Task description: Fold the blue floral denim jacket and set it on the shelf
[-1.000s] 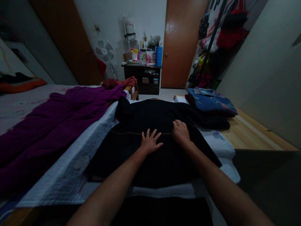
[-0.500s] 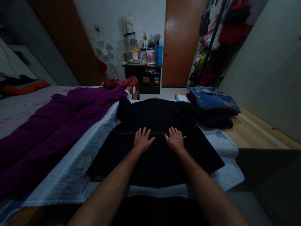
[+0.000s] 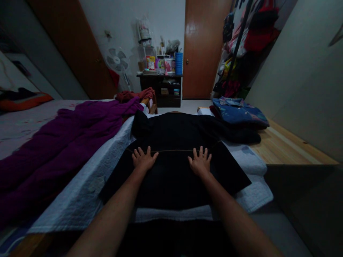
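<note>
A black long-sleeved garment [image 3: 171,178] lies spread out before me, with a thin tan line running across its width. My left hand [image 3: 144,159] rests flat on its left half, fingers spread, fingertips around that line. On the right half, my right hand [image 3: 200,162] also lies palm down with fingers apart. Neither hand grips the fabric. One sleeve stretches out to the right, while at the upper left the cloth is bunched. Beneath the garment is a pale quilted cover [image 3: 80,192].
To the left, a purple blanket [image 3: 64,142] lies crumpled across a bed. Folded clothes with a blue shirt [image 3: 238,110] on top sit at the right, by a wooden surface [image 3: 284,148]. Farther back stand a fan [image 3: 118,60], a dark cabinet [image 3: 147,85] and a door [image 3: 203,46].
My left hand has slid left across the garment, widening the gap between my hands. My right hand has shifted slightly right, its fingers more spread. The view has turned a little.
</note>
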Motion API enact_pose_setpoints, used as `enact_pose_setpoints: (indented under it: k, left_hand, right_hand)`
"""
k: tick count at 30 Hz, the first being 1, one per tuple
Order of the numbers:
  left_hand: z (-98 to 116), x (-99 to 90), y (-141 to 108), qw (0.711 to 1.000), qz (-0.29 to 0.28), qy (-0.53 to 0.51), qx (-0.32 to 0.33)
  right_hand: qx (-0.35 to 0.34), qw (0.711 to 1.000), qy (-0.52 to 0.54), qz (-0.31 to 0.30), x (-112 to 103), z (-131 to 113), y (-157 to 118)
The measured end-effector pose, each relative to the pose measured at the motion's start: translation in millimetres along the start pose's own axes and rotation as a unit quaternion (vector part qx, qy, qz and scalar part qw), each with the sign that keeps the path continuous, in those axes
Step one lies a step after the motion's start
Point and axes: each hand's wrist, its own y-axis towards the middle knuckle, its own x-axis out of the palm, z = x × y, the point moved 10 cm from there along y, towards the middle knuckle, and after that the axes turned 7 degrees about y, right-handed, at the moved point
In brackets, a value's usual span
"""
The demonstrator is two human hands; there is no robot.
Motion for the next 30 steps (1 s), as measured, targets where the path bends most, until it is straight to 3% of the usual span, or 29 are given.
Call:
enact_pose_setpoints:
  k: [7, 12, 16, 19, 23, 30]
  left_hand:
    - [5.8, -0.2, -3.9, 0.999, 0.023, 0.008, 0.029]
    - [41.4, 0.4, -34.0, 0.995, 0.020, -0.012, 0.100]
    - [70.1, 1.6, -66.9, 0.987, 0.038, -0.006, 0.155]
    - [77.5, -0.2, -81.8, 0.983, 0.068, 0.002, 0.168]
    - [77.5, -1.7, -86.1, 0.981, 0.096, 0.008, 0.168]
    - [76.4, -3.0, -85.6, 0.980, 0.109, 0.004, 0.164]
  right_hand:
    - [-0.006, 1.000, 0.007, -0.002, 8.2, 2.8, -48.0]
    - [-0.057, 0.998, 0.022, -0.019, 1.0, -13.0, -67.2]
    - [-0.089, 0.995, 0.034, 0.026, -25.3, -10.0, -46.8]
    - [-0.048, 0.997, 0.029, 0.054, -41.9, 14.7, -19.5]
    - [-0.048, 0.998, 0.007, 0.034, -45.4, 31.8, 4.2]
    - [-0.046, 0.998, 0.029, 0.029, -39.1, 42.6, 14.8]
